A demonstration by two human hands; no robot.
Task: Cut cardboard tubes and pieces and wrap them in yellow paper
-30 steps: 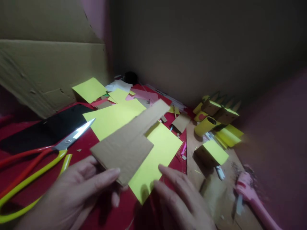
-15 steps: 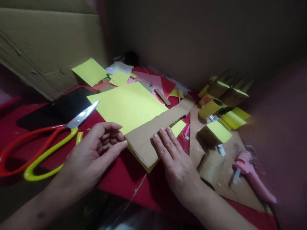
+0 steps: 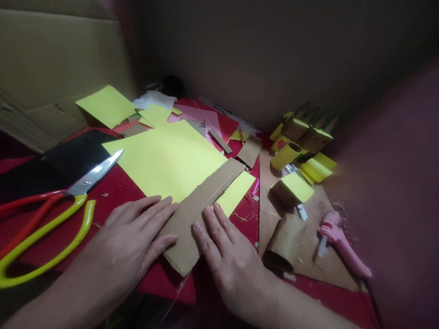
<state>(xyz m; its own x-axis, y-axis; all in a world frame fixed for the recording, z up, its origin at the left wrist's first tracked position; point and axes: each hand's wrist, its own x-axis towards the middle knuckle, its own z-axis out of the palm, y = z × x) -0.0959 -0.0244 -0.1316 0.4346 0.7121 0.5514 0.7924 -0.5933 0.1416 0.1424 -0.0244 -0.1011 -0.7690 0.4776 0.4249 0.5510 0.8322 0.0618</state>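
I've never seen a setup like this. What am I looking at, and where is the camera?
There's no machine here: these are a person's bare hands. One camera, worn on the person's head, takes every picture, looking forward and down.

In the latest one, the left hand and right hand rest against opposite long sides of a brown cardboard strip, fingers fairly straight rather than gripped around it. The strip lies across a large yellow sheet on a red surface.

To the left are scissors with red and yellow handles. To the right are a pink glue gun, a brown tube and a yellow tube.
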